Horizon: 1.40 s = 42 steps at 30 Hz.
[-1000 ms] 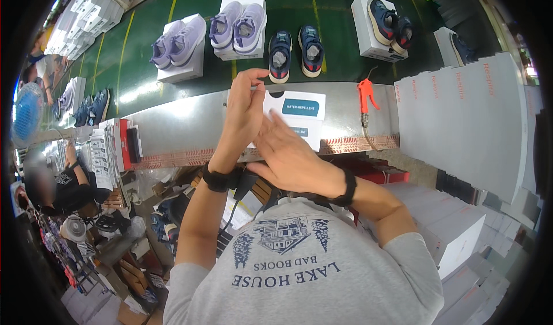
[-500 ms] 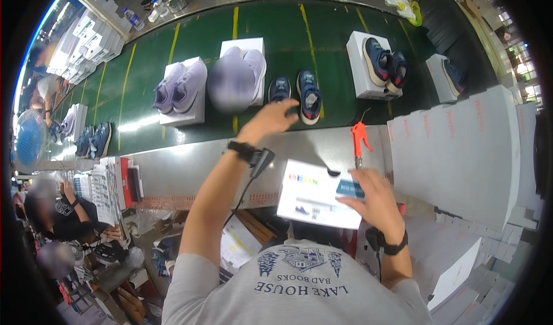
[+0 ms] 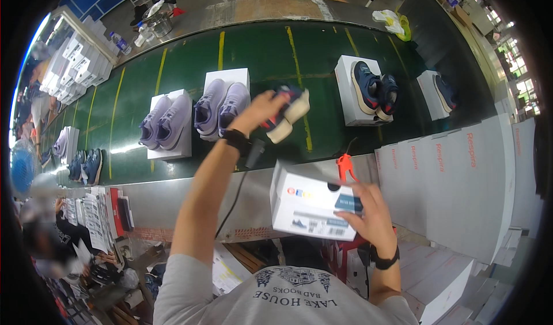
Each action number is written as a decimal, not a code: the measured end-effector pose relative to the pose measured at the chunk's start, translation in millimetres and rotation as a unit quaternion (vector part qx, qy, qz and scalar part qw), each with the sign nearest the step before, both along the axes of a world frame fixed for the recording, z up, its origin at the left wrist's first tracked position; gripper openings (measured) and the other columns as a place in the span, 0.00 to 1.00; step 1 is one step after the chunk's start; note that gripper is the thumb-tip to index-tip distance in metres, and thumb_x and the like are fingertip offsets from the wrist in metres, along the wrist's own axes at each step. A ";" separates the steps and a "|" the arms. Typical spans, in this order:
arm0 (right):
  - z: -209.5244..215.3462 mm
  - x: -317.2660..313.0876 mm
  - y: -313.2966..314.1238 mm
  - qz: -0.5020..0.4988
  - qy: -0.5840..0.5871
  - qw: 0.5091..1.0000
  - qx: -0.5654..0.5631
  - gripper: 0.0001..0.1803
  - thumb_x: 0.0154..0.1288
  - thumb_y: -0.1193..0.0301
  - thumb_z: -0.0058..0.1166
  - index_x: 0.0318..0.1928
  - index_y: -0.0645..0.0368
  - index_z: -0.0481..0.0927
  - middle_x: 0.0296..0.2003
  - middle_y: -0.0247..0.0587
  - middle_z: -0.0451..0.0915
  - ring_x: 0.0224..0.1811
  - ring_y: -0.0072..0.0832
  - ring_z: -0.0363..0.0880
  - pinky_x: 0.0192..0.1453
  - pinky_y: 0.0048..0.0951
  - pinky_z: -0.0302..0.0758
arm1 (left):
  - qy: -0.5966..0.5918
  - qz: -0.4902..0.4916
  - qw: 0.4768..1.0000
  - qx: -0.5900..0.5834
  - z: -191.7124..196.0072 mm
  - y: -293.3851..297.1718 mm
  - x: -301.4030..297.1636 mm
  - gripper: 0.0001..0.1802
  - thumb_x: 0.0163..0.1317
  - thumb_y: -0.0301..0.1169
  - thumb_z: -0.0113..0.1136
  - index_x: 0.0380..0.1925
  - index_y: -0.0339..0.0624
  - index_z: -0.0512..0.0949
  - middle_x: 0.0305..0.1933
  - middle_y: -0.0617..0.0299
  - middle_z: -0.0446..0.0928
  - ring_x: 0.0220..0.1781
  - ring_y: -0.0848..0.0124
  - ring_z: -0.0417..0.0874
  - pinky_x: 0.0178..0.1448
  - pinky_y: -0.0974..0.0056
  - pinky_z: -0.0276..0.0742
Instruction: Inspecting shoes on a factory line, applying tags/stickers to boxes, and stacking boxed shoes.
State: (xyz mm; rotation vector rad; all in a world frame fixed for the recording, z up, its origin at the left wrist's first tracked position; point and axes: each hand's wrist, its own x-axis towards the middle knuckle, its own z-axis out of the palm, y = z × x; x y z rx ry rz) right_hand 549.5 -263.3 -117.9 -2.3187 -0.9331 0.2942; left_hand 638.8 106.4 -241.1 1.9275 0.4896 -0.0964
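Observation:
A pair of navy shoes (image 3: pixel 294 110) with cream soles is gripped in my left hand (image 3: pixel 260 110), tilted over the green conveyor belt with the soles partly showing. The pair is blurred by motion. My right hand (image 3: pixel 371 214) clasps a white shoebox (image 3: pixel 302 212) by its right end, fingers over the top and thumb on the labelled side. That box is over the metal ledge (image 3: pixel 230 181), close to my body. Just left of the held shoes, lavender sneakers (image 3: pixel 223 107) rest on a white box, and a second lavender pair (image 3: pixel 167 123) sits likewise further left.
Navy shoes (image 3: pixel 374 91) stand on a box at the right of the green belt (image 3: pixel 276 54). A red air gun (image 3: pixel 345 166) is just beyond my right hand. Stacked large cartons (image 3: pixel 449 175) wall off the right side. Co-workers sit at the far left beside a fan (image 3: pixel 23 169).
My left hand has taken hold of the navy pair and tilted it up off the belt. The shoebox in my right hand has tipped, showing more of its top. The whole view has shifted slightly.

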 end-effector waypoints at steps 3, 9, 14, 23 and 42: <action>-36.0 31.8 24.1 -0.002 -0.110 0.991 0.072 0.31 0.55 0.65 0.74 0.59 0.59 0.77 0.57 0.49 0.76 0.61 0.46 0.75 0.63 0.41 0.76 | -0.046 0.061 0.990 -0.121 51.1 36.3 -2.8 0.37 0.68 0.60 0.60 0.57 0.33 0.80 0.48 0.60 0.83 0.46 0.74 0.81 0.50 0.68 0.77; -216.7 112.8 69.1 0.047 -0.137 0.989 0.032 0.33 0.58 0.78 0.63 0.66 0.56 0.73 0.68 0.48 0.70 0.73 0.47 0.65 0.74 0.50 0.67 | -0.148 0.192 0.923 -0.299 54.3 43.0 -20.2 0.37 0.72 0.60 0.54 0.63 0.37 0.76 0.58 0.56 0.82 0.55 0.66 0.83 0.61 0.62 0.77; -232.7 122.9 57.2 -0.230 -0.179 0.956 -0.022 0.37 0.60 0.69 0.66 0.70 0.60 0.67 0.69 0.54 0.67 0.72 0.52 0.65 0.70 0.54 0.67 | -0.148 0.158 0.819 -0.531 15.8 12.5 -34.4 0.44 0.69 0.69 0.47 0.67 0.44 0.74 0.66 0.57 0.78 0.65 0.57 0.80 0.71 0.49 0.75; -275.5 34.3 -49.6 -0.287 -0.052 0.951 -0.100 0.29 0.74 0.59 0.54 0.67 0.63 0.69 0.53 0.52 0.77 0.57 0.48 0.74 0.63 0.48 0.71 | -0.115 0.154 0.753 -0.629 -40.7 -5.5 -31.0 0.40 0.68 0.68 0.49 0.66 0.51 0.75 0.68 0.61 0.77 0.67 0.59 0.77 0.74 0.49 0.70; -32.4 -17.1 -15.8 -0.158 0.190 0.955 0.166 0.25 0.78 0.71 0.44 0.73 0.61 0.67 0.40 0.49 0.79 0.34 0.30 0.78 0.45 0.31 0.78 | -0.073 0.180 0.750 -0.632 -40.6 -19.7 -24.4 0.35 0.68 0.67 0.51 0.58 0.51 0.82 0.59 0.63 0.83 0.59 0.60 0.83 0.68 0.50 0.75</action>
